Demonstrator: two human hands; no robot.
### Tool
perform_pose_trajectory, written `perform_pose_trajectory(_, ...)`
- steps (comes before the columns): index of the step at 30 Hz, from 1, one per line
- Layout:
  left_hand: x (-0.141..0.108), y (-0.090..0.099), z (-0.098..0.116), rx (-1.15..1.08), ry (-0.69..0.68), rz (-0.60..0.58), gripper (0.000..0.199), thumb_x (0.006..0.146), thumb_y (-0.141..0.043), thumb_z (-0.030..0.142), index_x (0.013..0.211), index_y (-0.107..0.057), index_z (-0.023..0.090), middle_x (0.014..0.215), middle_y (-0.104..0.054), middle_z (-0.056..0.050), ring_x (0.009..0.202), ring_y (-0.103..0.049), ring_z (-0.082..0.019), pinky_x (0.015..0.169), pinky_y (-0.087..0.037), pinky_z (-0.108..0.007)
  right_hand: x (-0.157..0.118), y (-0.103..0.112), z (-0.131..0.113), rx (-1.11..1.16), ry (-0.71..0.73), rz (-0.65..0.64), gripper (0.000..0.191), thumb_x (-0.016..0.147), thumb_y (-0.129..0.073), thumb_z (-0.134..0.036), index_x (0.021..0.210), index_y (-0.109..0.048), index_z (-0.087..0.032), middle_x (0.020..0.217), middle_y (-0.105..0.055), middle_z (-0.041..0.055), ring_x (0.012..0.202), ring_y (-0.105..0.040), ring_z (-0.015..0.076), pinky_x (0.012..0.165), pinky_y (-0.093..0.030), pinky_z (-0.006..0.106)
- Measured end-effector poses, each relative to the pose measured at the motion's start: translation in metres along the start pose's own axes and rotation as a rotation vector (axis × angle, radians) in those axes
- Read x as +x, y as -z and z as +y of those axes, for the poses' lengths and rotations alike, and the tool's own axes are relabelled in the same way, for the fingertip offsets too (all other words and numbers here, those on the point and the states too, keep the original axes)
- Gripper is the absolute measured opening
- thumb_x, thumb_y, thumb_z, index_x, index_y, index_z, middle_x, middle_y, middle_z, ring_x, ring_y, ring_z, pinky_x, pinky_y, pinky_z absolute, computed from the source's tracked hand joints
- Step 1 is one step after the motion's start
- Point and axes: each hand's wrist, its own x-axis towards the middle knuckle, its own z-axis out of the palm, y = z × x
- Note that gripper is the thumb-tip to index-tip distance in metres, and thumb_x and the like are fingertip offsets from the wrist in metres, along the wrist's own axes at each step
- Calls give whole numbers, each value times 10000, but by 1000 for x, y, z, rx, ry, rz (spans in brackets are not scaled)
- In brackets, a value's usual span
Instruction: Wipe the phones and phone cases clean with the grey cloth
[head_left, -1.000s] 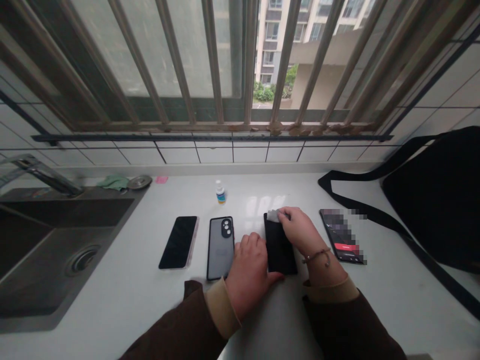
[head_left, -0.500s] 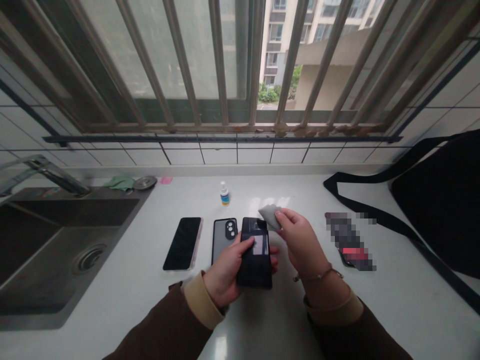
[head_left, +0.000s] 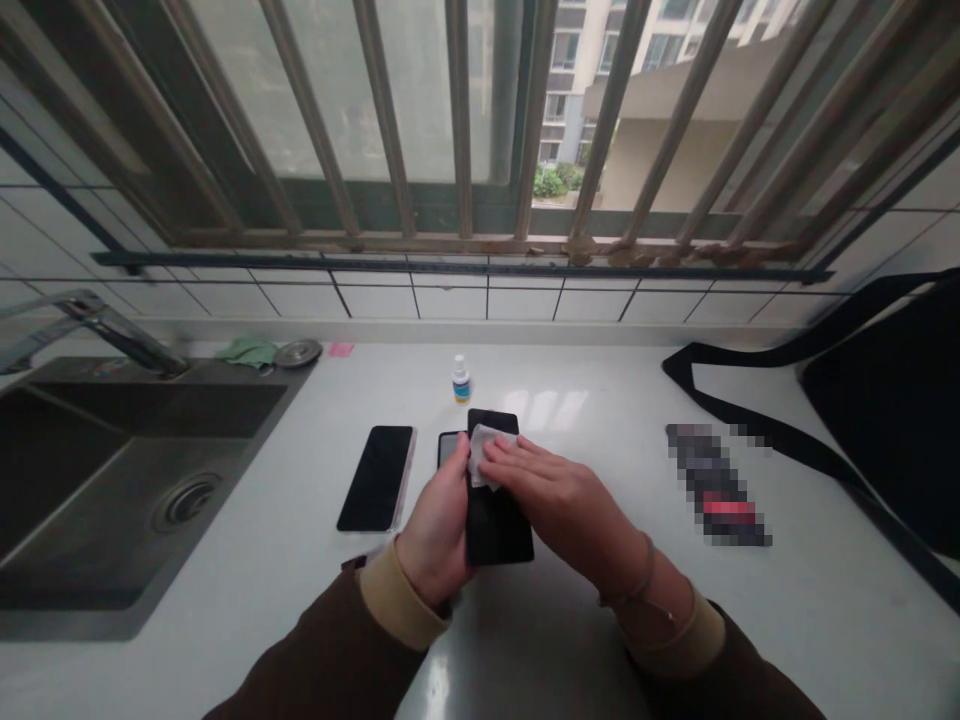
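Observation:
My left hand (head_left: 439,520) grips the long side of a black smartphone (head_left: 499,530), whose glossy face points up. My right hand (head_left: 562,495) lies across the upper part of the phone, its fingers pressing a small white wiping cloth (head_left: 486,455) against the glass. Behind the held phone, a grey-backed phone in a case (head_left: 451,447) is mostly hidden. To the left lies another black smartphone (head_left: 377,478), face up. A pixelated phone (head_left: 716,485) lies to the right, beyond my right hand's reach of contact.
A small bottle with a blue label (head_left: 461,380) stands on the white counter (head_left: 750,620) behind the phones. At left are a steel sink (head_left: 127,490), tap (head_left: 112,330), green cloth (head_left: 247,352) and drain strainer (head_left: 298,353). A black bag (head_left: 877,420) sits at right.
My right hand has moved left and down, bringing the cloth from a fingertip pinch to flat on the phone's glass. The phone sits lower, now covering more of the grey-backed phone.

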Motion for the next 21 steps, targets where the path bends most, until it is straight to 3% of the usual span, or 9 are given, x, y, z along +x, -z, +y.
perform_pose_trajectory(2, 0, 1, 11, 29, -19, 67, 627, 1119, -398, 538, 1373, -675, 37, 1092, -798, -206, 974, -792, -273, 1047, -595, -425, 0, -1, -8, 42, 63, -44, 363, 1066, -499, -30, 1340, -717, -128, 1423, -740, 118, 1359, -691, 213, 1218, -536, 387)
perform_pose_trajectory(6, 2, 6, 22, 30, -122, 152, 632, 1107, -360, 601, 1332, -695, 114, 1035, -800, -170, 878, -794, -269, 988, -625, -486, 0, -6, -16, 95, 121, -105, 386, 1034, -518, -9, 1351, -713, -111, 1426, -737, 119, 1366, -683, 215, 1206, -538, 355)
perform_pose_trajectory(11, 3, 7, 8, 43, 28, 69, 669, 1107, -403, 584, 1343, -694, 31, 1096, -797, -216, 1011, -790, -277, 1043, -602, -418, -2, -11, -11, 5, 17, -45, 437, 1024, -523, 22, 1412, -692, -88, 1477, -692, 162, 1402, -654, 234, 1209, -540, 379)
perform_pose_trajectory(17, -1, 4, -18, 118, 47, -23, 453, 1121, -490, 417, 1434, -684, 153, 1214, -808, -135, 1224, -743, -270, 1160, -533, -417, -3, -8, -1, -93, -188, 125, 447, 1041, -539, -13, 1454, -680, -107, 1487, -682, 172, 1404, -652, 264, 1212, -546, 405)
perform_pose_trajectory(21, 2, 6, -8, 53, 12, 21, 476, 1114, -481, 431, 1316, -724, 75, 1123, -813, -180, 1099, -784, -273, 1091, -585, -402, -1, -12, -6, -12, -92, 77, 400, 1057, -504, -15, 1394, -704, -97, 1457, -707, 169, 1389, -665, 234, 1221, -529, 376)
